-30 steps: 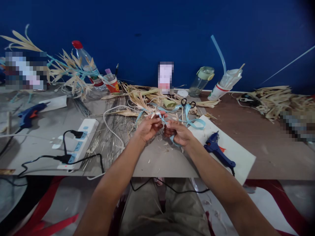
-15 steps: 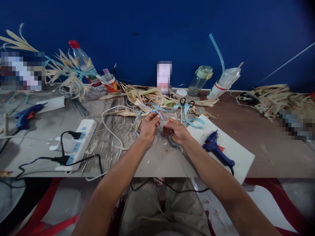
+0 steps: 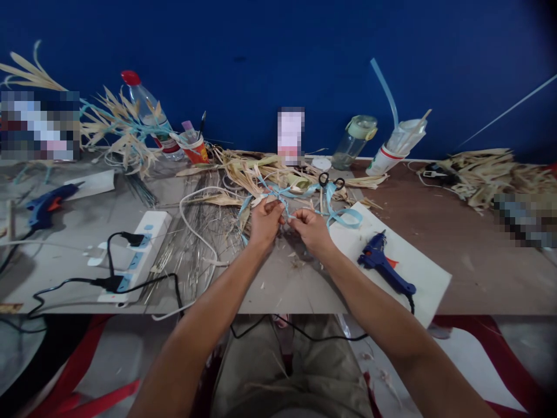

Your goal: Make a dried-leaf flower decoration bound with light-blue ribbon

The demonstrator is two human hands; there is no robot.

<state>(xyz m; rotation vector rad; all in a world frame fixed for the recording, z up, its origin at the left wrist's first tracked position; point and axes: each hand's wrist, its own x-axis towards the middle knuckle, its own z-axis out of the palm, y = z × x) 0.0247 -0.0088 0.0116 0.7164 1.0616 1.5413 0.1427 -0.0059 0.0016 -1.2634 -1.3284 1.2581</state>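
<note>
Near the middle of the table, my left hand (image 3: 266, 223) is closed in a pinch on a thin strand with light-blue ribbon (image 3: 285, 204) about it. Close beside it, my right hand (image 3: 312, 231) pinches the same ribbon between thumb and fingers. Whether a stem or wire lies inside the ribbon I cannot tell. Pale dried husk strips (image 3: 248, 168) spread just beyond my hands. A loose loop of light-blue ribbon (image 3: 351, 219) lies to the right, by the black-handled scissors (image 3: 331, 182), whose blades are mostly covered.
A blue glue gun (image 3: 385, 264) rests on a white sheet (image 3: 429, 278) at right. On the left are a power strip (image 3: 143, 249), thin wires (image 3: 174, 255) and another glue gun (image 3: 46, 206). Bottles and cups, including a red-capped bottle (image 3: 145, 110), stand along the blue wall.
My left hand has turned, its back now more toward me, and the strand has shifted with it. My right hand has moved slightly and rolled over, still pinching the ribbon.
</note>
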